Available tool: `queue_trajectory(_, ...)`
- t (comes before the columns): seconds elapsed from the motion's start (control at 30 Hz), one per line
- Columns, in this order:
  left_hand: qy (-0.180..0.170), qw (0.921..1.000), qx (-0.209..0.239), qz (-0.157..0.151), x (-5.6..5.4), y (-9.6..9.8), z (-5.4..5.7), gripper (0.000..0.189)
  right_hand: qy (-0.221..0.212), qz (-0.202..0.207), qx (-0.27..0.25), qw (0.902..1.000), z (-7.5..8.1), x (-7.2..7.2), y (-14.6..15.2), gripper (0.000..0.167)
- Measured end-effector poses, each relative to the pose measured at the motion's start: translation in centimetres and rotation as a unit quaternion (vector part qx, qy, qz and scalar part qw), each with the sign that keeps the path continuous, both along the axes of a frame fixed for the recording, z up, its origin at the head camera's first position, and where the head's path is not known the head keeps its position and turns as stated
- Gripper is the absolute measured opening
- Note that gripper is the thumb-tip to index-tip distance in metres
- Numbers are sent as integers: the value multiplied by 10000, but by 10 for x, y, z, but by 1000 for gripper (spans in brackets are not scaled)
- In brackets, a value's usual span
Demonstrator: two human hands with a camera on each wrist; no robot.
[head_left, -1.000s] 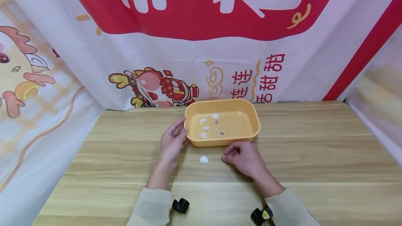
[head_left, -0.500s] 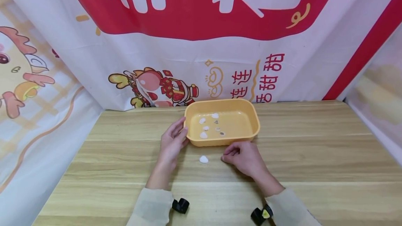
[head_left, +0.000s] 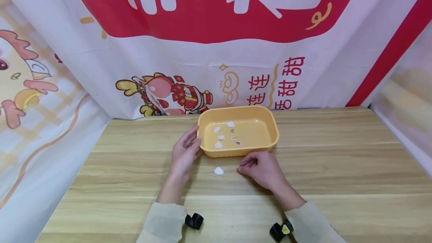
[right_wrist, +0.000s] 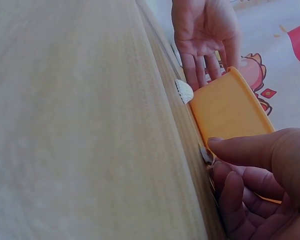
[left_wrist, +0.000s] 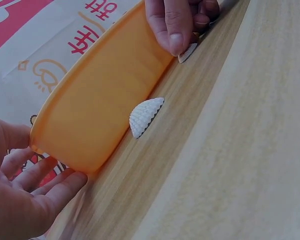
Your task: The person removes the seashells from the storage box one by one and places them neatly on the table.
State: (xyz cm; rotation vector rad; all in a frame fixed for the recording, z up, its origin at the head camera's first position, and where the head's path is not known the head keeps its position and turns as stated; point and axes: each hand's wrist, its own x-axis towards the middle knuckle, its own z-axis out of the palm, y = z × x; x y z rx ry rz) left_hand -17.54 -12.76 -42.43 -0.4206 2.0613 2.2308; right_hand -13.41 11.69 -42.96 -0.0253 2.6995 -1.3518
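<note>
My left hand (head_left: 183,153) rests against the left end of the yellow plastic basin (head_left: 258,150), its thumb at the rim and its fairly straight fingers along the outer wall. Just in front of the basin, my right hand (head_left: 263,170) pinches a small seashell (right_wrist: 206,155) between thumb and forefinger, low over the wooden table. The fingertips partly hide this shell, though its edge shows in the left wrist view. Between the hands, a white ribbed seashell (left_wrist: 146,116) lies on the table. Several small shells, among them a white one (head_left: 218,145), lie spread inside the basin, mostly towards its left.
Wood-grain boards form the table (head_left: 337,160). A printed red and white cloth (head_left: 209,59) hangs right behind the basin, and more cloth closes off both sides. Black wrist cameras sit at the cuffs, the left camera (head_left: 194,221) and the right camera (head_left: 277,231).
Both hands, the basin and the shells keep their places. Only the head view has shifted very slightly.
</note>
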Motion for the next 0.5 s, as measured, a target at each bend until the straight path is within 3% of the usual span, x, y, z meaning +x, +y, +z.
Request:
queue_trajectory(0.27, 75, 10000, 41, 48, 2, -1, -1, 44, -30, 42, -103, 9999, 5, 0, 2, 13)
queue_trajectory(0.5, 77, 9999, 118, 14, 0, -1, -1, 44, -50, 444, -306, 9985, 16, -1, 13, 12)
